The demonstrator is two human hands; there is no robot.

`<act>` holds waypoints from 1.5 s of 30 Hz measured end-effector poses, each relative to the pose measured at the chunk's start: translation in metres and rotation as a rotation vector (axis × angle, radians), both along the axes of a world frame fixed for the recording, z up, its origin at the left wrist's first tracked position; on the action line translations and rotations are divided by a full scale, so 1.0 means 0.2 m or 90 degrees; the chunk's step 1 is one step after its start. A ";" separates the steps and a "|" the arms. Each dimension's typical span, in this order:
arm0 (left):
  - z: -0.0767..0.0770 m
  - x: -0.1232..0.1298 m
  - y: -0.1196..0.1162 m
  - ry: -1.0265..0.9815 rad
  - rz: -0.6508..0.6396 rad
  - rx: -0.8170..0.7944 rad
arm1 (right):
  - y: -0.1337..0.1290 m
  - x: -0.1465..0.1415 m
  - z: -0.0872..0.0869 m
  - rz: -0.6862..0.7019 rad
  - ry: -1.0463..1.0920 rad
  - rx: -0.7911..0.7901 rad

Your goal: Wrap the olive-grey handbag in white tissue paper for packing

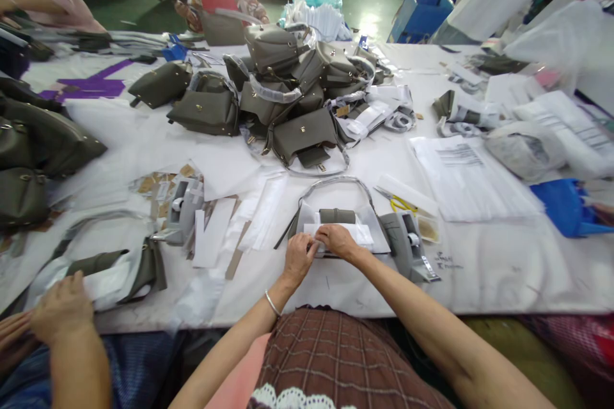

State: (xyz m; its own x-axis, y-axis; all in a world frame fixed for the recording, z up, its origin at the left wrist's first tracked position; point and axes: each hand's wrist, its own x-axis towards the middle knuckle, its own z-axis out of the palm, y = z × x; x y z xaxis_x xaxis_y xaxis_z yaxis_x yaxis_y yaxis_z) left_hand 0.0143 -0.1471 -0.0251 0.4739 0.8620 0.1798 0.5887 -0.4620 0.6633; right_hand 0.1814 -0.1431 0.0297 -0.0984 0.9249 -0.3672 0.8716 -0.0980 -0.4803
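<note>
A dark olive handbag [382, 222] lies in front of me, with a white paper strip [361, 234] across it and its plastic-wrapped strap [330, 181] arching behind. Both hands meet at the left end of the strip, fingertips almost together. My left hand [300, 255] has its fingers closed in a pinch at the bag's near side. Bent and closed, the fingers of my right hand [337, 241] rest against the white paper. Whatever is between the fingertips is too small to make out. Just right of the bag stands a grey tape dispenser [401, 244].
Olive handbags [307, 134] are heaped behind the bag. Yellow-handled scissors [400, 203] and a stack of white plastic bags [455, 169] lie to the right. Leftward are another tape dispenser [185, 208] and a co-worker's hand [64, 307] on a similar bag. More people stand across the table.
</note>
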 end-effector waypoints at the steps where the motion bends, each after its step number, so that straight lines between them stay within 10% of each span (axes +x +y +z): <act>1: 0.00 0.01 0.00 0.008 0.010 0.006 | 0.00 0.00 0.00 0.013 -0.002 0.006; 15: -0.05 0.07 0.02 0.126 0.063 0.112 | 0.04 -0.02 -0.07 -0.051 -0.073 -0.029; 24: 0.05 -0.01 -0.08 0.162 -0.187 0.281 | 0.04 -0.02 -0.10 -0.056 -0.070 -0.023; 45: -0.02 -0.02 -0.15 0.212 -0.176 0.290 | 0.03 -0.05 -0.11 -0.100 -0.121 -0.004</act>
State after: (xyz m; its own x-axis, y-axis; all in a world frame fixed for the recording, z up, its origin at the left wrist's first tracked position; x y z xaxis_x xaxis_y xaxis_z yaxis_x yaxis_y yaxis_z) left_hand 0.0104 -0.1768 -0.0297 0.7618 0.5718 0.3045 0.5486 -0.8194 0.1664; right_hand 0.1711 -0.1373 0.0083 0.1181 0.9211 -0.3710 0.9202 -0.2420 -0.3079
